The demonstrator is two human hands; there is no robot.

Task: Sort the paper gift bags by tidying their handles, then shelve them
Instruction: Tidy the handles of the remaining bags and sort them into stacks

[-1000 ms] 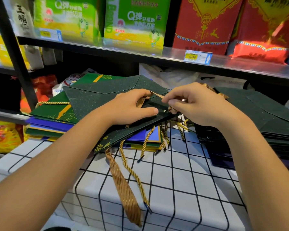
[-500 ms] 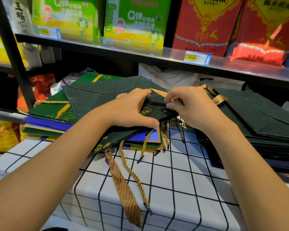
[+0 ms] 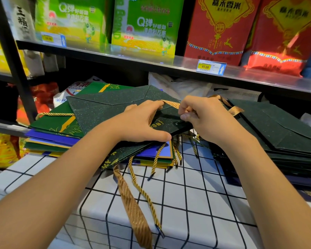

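Left hand (image 3: 142, 123) flat on dark green bag (image 3: 104, 108), right hand (image 3: 205, 119) apparently pinching gold ribbon handle (image 3: 171, 103).

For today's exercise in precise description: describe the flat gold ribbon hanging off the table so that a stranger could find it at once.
Start at the white table with the black grid, below the shelf of green and red boxes. From the dark green glitter bag under the left hand, the flat gold ribbon hangs over the table's front edge. Unlike the twisted gold cord beside it, it is wide, flat and striped.
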